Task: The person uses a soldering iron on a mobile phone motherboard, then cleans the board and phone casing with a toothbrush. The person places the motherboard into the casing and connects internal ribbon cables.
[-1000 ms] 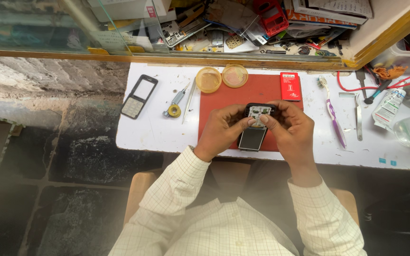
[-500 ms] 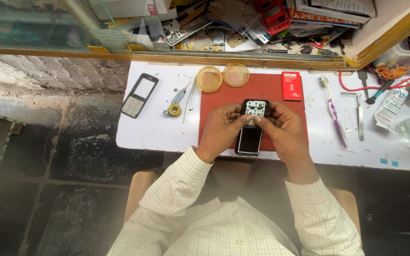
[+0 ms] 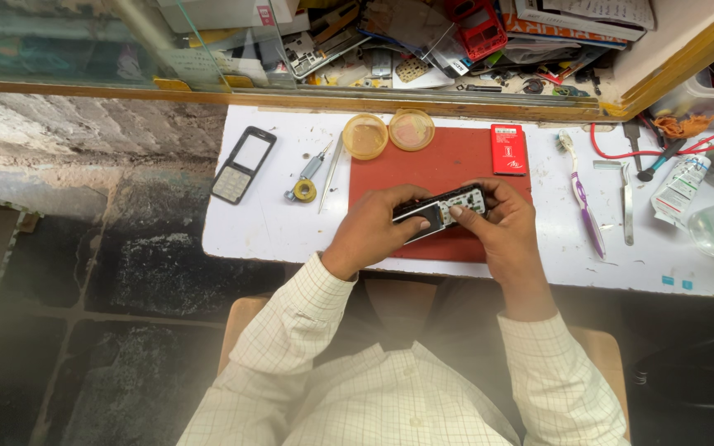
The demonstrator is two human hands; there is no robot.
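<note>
While your fingertips (image 3: 454, 211) press on its keypad end, the small mobile phone (image 3: 440, 211) lies crosswise between your two hands, held just above the red mat (image 3: 448, 161). Your left hand (image 3: 371, 231) is curled closed around the screen end of the phone, and your right hand (image 3: 499, 227) grips the other end, thumb laid on the keys (the fingers underneath are hidden, so how they sit cannot be told). Both hands hover over the near half of the mat, and your checked sleeves run back from it toward you.

At the far edge of the mat stand two round yellowish dishes (image 3: 388, 132), side by side, and on its far right corner lies a flat red battery (image 3: 508, 149). Left of the mat a pair of tweezers (image 3: 330, 165) and a small screwdriver (image 3: 313, 167) lie near each other, with a yellow ring (image 3: 303, 191) just beside the screwdriver; farther left still rests an empty black phone faceplate (image 3: 243, 163). Right of the mat lie a purple toothbrush (image 3: 584, 202) and, past it, a metal tool (image 3: 625, 201), all on the white table (image 3: 274, 231).
</note>
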